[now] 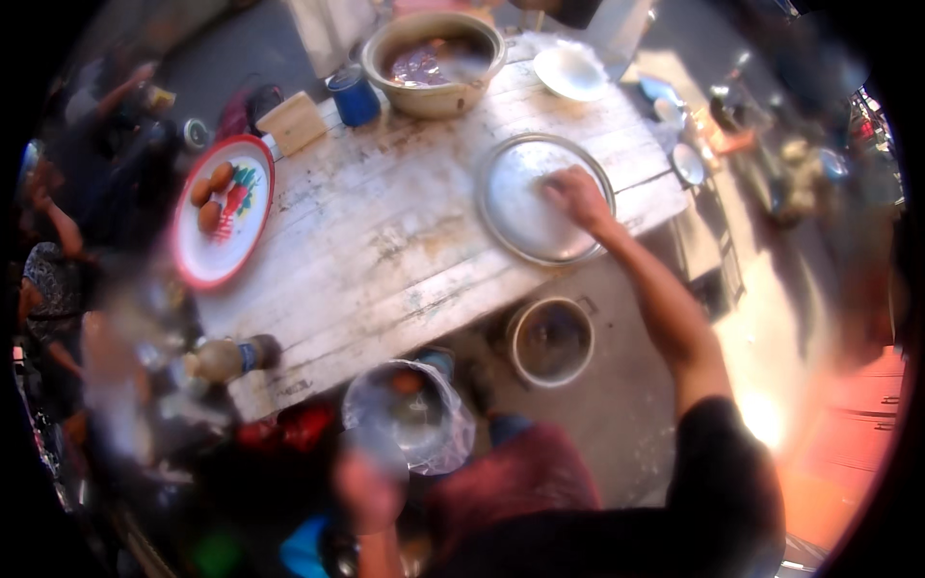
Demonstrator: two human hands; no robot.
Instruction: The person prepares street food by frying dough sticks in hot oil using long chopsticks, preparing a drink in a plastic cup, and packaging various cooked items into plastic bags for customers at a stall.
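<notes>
My right hand (578,195) is closed at the middle of a round metal lid (509,191), which lies on a white-painted wooden table (340,231). The hand covers the spot it grips, where a knob may be. Low in the picture my left hand (370,488) is blurred, with a greyish, smeared shape (376,448) at its fingers; whether it holds that shape is unclear. Just beyond it stands a container lined with a clear plastic bag (459,430). Three brown eggs (209,215) rest on a red-rimmed enamel tray (215,267) with a painted design.
At the far edge stand a large enamel basin (433,101), a blue mug (354,101) and a white bowl (571,76). A bottle (224,359) lies or leans by the near left corner. A bucket (515,347) is on the ground. People (61,267) are at the left.
</notes>
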